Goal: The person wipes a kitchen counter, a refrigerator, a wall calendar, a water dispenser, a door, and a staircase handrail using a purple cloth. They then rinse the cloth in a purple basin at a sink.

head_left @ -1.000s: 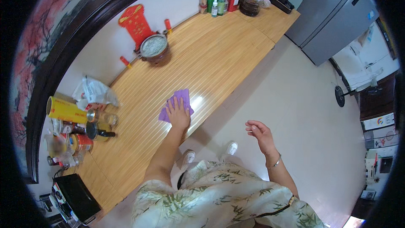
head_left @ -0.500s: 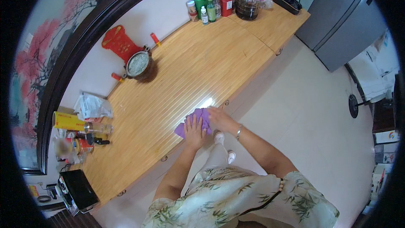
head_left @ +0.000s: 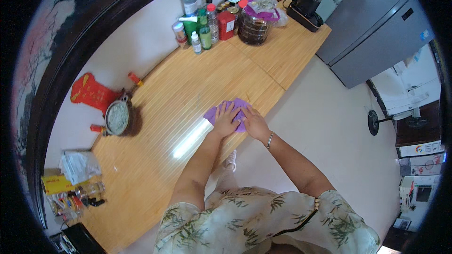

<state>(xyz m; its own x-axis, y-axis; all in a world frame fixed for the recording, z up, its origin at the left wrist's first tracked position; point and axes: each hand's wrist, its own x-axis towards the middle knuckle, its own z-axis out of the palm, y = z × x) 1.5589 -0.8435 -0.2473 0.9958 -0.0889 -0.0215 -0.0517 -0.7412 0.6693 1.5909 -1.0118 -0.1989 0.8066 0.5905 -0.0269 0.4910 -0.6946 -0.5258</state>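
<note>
A crumpled purple cloth (head_left: 241, 107) lies on the wooden countertop (head_left: 188, 89), close to its front edge. My left hand (head_left: 225, 121) presses flat on the cloth with its fingers spread. Beside it, my right hand (head_left: 255, 123) rests on the cloth's right side, fingers stretched forward and the two hands' fingertips close together. A metal bracelet (head_left: 270, 140) circles my right wrist. Part of the cloth is hidden under both hands. Bright light reflects off the wood just left of my left forearm.
Along the wall stand a pot of pale grains (head_left: 117, 118), several bottles (head_left: 205, 35) and a large dark-filled jar (head_left: 254, 28). A blender (head_left: 310, 0) is at the far right end. Packages and glass jars (head_left: 89, 189) crowd the near left. A grey refrigerator (head_left: 367, 23) stands beyond.
My view has shifted along the counter to the right. Both hands and the cloth have moved that way and farther from me. The right hand's fingers, bent before, now lie outstretched on the cloth.
</note>
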